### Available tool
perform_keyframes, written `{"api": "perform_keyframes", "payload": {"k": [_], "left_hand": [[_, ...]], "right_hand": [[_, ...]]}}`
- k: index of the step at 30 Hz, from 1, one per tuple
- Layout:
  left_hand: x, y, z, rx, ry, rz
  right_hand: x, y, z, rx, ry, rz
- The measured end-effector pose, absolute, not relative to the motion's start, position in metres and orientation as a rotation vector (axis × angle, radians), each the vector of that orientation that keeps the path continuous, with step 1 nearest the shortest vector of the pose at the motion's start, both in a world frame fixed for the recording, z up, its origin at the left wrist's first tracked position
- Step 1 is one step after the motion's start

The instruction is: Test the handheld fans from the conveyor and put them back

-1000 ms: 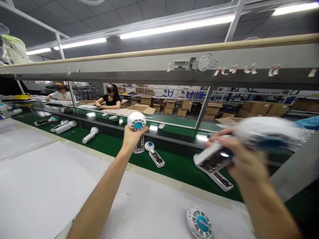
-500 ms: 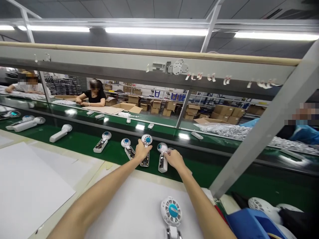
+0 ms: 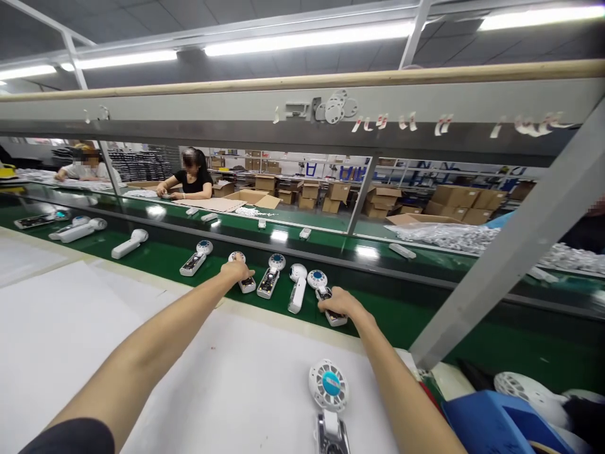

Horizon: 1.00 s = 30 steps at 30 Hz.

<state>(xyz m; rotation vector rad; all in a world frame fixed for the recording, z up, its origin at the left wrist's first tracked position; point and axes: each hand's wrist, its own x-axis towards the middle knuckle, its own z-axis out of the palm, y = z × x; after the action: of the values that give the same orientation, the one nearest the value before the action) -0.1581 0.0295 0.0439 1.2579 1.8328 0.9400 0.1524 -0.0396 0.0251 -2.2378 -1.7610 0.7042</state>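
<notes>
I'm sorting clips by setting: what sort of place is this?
Most likely a factory assembly line: handheld fans lie in a row on a green conveyor belt, other workers sit alongside it, and cardboard boxes stand stacked behind.

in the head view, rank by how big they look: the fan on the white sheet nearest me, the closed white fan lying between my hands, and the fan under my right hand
1. Fan on the white sheet, largest, though nearness inflates it.
2. Closed white fan.
3. Fan under the right hand, partly covered, so unsure against 2.

A factory assembly line: green conveyor belt [image 3: 179,261], stacked cartons [image 3: 454,198], seated workers [image 3: 191,180].
</notes>
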Motion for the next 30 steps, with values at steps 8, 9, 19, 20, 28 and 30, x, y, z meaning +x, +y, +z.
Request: {"api": "perform_keyframes", "payload": {"k": [8,9,19,20,28,30], "left_hand": [[-0.164,0.011,0.053,0.797,1.78,0.978],[-0.164,0.008,0.058,0.774,1.701,0.998],[-0.112,-0.054,0.154,0.82,0.733,1.27],[-0.106,-0.065,0.163,0.84,0.655,1.288],[-0.095,-0.133,0.178,1.223,0.408,1.441],[-0.097,-0.14,0.178,1.294,0.362,1.417]], "right_hand": [[0.148,-0.055,0.058,-1.755,-1.387,0.993],[0.147,-0.059,0.067,-1.648,-1.342,1.037],[0.119,-0.115,0.153,-0.898,-1.056,1.262],[0.117,-0.122,0.157,-0.871,-1.05,1.265],[0.102,-0.158,0.178,-0.792,-1.219,1.055],[0.1,-0.164,0.18,-0.783,-1.303,1.039]]}}
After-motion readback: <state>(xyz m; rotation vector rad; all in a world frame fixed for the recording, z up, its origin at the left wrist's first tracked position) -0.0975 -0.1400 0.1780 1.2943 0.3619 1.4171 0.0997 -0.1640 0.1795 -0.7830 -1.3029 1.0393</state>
